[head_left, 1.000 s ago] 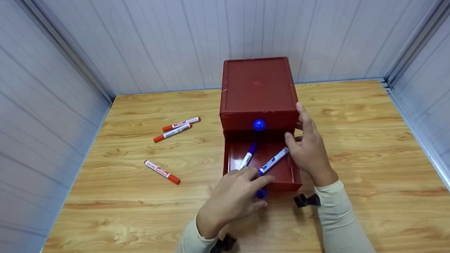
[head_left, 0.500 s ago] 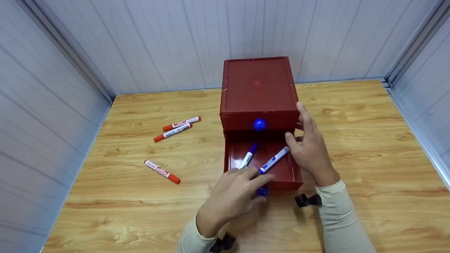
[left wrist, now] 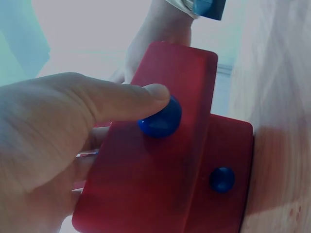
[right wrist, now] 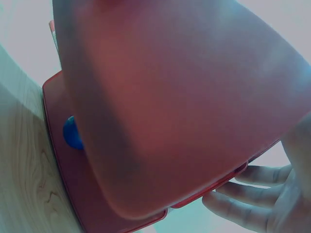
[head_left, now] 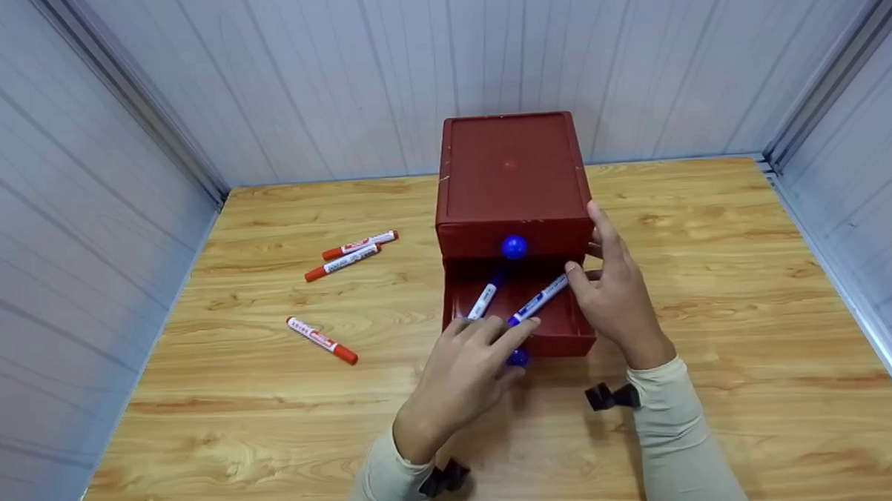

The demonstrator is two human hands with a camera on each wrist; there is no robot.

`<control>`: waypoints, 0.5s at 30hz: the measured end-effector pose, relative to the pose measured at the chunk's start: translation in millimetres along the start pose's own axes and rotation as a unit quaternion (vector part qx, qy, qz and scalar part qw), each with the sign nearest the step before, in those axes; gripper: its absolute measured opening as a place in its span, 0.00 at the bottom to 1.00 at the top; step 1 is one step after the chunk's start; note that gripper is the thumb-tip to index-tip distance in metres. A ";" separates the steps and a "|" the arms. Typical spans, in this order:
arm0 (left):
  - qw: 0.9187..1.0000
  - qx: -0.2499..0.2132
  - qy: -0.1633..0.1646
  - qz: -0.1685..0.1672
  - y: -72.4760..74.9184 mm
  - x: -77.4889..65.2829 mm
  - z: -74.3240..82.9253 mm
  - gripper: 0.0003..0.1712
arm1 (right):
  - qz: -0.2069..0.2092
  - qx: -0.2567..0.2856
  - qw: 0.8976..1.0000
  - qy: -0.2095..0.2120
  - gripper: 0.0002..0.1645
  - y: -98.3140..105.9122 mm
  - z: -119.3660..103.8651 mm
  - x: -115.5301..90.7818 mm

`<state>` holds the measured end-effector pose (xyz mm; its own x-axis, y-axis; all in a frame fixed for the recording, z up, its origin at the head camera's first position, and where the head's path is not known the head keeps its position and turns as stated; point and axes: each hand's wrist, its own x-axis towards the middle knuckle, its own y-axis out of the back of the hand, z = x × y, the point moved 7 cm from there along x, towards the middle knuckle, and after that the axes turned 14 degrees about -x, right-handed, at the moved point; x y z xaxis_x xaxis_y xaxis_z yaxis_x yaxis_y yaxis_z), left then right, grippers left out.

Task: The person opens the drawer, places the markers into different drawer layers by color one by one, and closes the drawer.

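Observation:
A red drawer cabinet [head_left: 514,175] with blue ball knobs stands towards the back of the table. One red drawer [head_left: 564,345] is pulled partway out below the top one. My left hand [head_left: 458,380] grips its front, the fingers over the rim and the thumb on the round knob [left wrist: 164,121]. Two blue-capped markers lie in the drawer: a tilted marker [head_left: 540,299] leaning towards the right wall and another marker [head_left: 483,301] partly under my left fingers. My right hand [head_left: 615,304] rests along the cabinet's right side, fingers extended, thumb near the front corner.
Left of the cabinet, a red marker [head_left: 360,244] lies beside a second red marker [head_left: 342,262]. Nearer the front is a third red marker [head_left: 321,341]. Below the pulled-out drawer, the left wrist view shows a lower drawer [left wrist: 228,145]. Pale panels [head_left: 321,84] enclose the wooden table.
The drawer has slid a little further into the cabinet, carrying the blue markers back with it. My left hand has moved forward with the drawer; the right hand has stayed at the cabinet's side.

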<state>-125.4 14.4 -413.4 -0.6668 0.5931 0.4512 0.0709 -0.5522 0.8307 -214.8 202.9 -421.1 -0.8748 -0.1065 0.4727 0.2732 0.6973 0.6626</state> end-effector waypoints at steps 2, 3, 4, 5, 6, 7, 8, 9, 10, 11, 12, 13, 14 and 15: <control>1.000 0.000 -0.001 0.011 0.0 0.4 -1.2 0.38 | -0.002 0.002 1.000 -0.002 0.51 -0.2 -0.1 -0.1; 1.000 0.001 -0.002 0.015 -0.1 0.4 -1.9 0.37 | -0.002 0.001 1.000 -0.002 0.50 -0.2 0.0 -0.2; 1.000 0.001 -0.001 0.020 -0.2 0.4 -2.7 0.37 | -0.003 0.001 1.000 -0.003 0.50 -0.2 0.0 -0.4; 1.000 0.001 -0.001 0.024 -0.2 0.3 -3.2 0.36 | -0.003 0.001 1.000 -0.003 0.50 -0.2 -0.1 -0.5; 1.000 0.000 -0.001 0.029 -0.3 0.2 -3.9 0.35 | -0.003 0.001 1.000 -0.004 0.50 -0.3 0.0 -0.7; 0.999 -0.003 0.000 0.034 0.0 0.3 -4.3 0.34 | -0.003 0.001 1.000 -0.003 0.50 -0.2 -0.1 -0.7; 0.999 -0.003 -0.001 0.040 -0.2 0.2 -4.8 0.33 | -0.003 -0.001 1.000 -0.003 0.51 -0.1 0.1 -0.8; 0.999 -0.004 -0.002 0.046 -0.3 0.3 -5.1 0.32 | -0.003 0.000 1.000 -0.002 0.51 0.1 0.0 -0.7; 0.999 -0.005 -0.002 0.051 -0.4 0.4 -5.5 0.32 | -0.002 0.000 1.000 -0.001 0.51 0.4 -0.3 -0.6; 0.998 -0.005 -0.003 0.057 -0.3 0.3 -5.9 0.31 | -0.002 0.000 1.000 -0.001 0.51 0.5 -0.4 -0.5; 0.998 -0.004 -0.003 0.062 -0.4 0.4 -6.2 0.31 | -0.002 0.000 1.000 0.000 0.51 0.6 -0.5 -0.4; 0.998 -0.003 -0.003 0.068 -0.4 0.5 -6.7 0.30 | -0.001 0.000 1.000 0.001 0.51 0.8 -0.6 -0.2; 0.997 0.000 -0.003 0.072 -0.7 0.4 -7.1 0.30 | -0.002 0.000 1.000 0.000 0.51 0.9 -0.6 -0.1; 0.997 -0.002 -0.003 0.076 -0.9 0.3 -7.7 0.29 | -0.002 0.001 1.000 0.001 0.51 1.1 -0.7 0.0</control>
<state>-131.4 10.6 -416.6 -0.6447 0.5061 0.5729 0.1675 -0.6377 0.7519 -214.2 203.1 -419.9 -0.8755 -0.1104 0.4704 0.2687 0.6977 0.6640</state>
